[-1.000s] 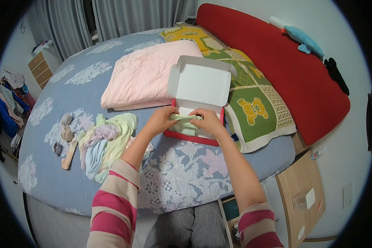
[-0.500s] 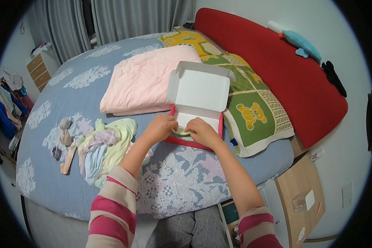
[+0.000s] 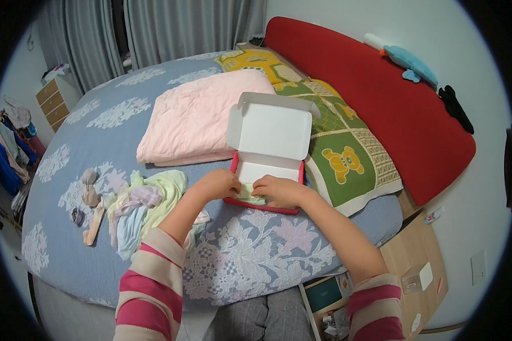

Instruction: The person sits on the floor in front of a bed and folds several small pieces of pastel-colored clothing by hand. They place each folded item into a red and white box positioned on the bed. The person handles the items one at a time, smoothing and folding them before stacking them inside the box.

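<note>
An open red box [image 3: 267, 209] with a white inside and a raised white lid [image 3: 274, 128] stands on the bed. At its near side lies a small folded pale green cloth [image 3: 248, 194]. My left hand [image 3: 221, 183] grips the cloth's left end with bent fingers. From the right, my right hand [image 3: 280, 190] has its fingers curled onto the other end, partly hiding it. To the left of the box lies a loose pile of pale clothes [image 3: 148, 204] in yellow-green, blue and lilac.
Rolled socks [image 3: 89, 186] and a beige strip of cloth [image 3: 94, 224] lie left of the pile. Behind the box rest a folded pink quilt [image 3: 205, 116] and a green bear-patterned cover [image 3: 358, 187]. An open drawer [image 3: 324, 298] and a wooden nightstand [image 3: 407, 250] are at the lower right.
The cloth now lies lower and flatter inside the box. My right hand has turned more sideways, its elbow farther right. The view has shifted slightly.
</note>
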Motion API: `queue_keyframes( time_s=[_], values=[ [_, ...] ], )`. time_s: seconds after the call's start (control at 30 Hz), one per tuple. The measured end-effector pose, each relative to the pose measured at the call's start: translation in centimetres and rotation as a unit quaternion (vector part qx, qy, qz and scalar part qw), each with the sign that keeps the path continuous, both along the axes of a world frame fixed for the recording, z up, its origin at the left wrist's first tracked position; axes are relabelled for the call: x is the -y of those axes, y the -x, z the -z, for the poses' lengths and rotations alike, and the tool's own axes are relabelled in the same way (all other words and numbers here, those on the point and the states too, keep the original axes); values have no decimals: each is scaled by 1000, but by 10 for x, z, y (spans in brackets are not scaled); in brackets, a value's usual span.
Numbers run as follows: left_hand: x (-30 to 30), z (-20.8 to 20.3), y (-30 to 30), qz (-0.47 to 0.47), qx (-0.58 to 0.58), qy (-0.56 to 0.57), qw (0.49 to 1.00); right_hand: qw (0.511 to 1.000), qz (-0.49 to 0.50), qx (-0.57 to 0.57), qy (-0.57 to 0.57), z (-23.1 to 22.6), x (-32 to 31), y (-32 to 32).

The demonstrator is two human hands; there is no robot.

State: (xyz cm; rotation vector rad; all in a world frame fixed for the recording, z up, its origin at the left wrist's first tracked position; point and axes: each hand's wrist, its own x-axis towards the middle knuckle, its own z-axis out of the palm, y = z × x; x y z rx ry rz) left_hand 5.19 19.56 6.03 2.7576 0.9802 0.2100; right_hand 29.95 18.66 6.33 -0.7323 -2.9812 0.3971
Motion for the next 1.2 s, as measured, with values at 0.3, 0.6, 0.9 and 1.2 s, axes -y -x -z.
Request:
queue_keyframes(
  time_s=[0.3, 0.6, 0.9, 1.2],
  values=[
    [5, -6, -1, -32, 56, 57, 996, 992, 22, -113, -47, 22, -9, 4],
    [4, 2, 2, -38, 58, 5, 998, 914, 217, -256, 226, 38, -23, 5],
    [3, 12, -1, -42, 153, -50, 986, 781, 329, -320, 424, 39, -22, 9],
    [-2, 4, -11, -28, 46, -42, 998, 816, 283, -300, 405, 38, -18, 9]
  ],
)
